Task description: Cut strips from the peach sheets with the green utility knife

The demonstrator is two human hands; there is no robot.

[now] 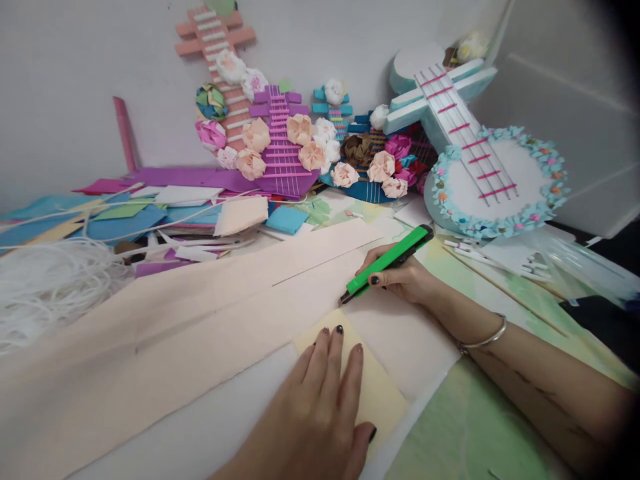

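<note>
My left hand (320,400) lies flat, fingers stretched out, pressing on a pale yellow template piece (373,393) that rests on a large peach foam sheet (200,320). My right hand (405,277) is closed around a green utility knife (387,260). The knife's blade tip touches the peach sheet just beyond the far corner of the yellow piece. A thin cut line runs across the sheet further back. A silver bangle (483,337) sits on my right wrist.
Foam guitar models with paper flowers lean on the wall: pink (215,40), purple (283,143), and a large white-and-teal one (475,160). Coloured foam scraps (150,213) and white cord (45,280) lie at left. A green cutting mat (475,427) lies underneath.
</note>
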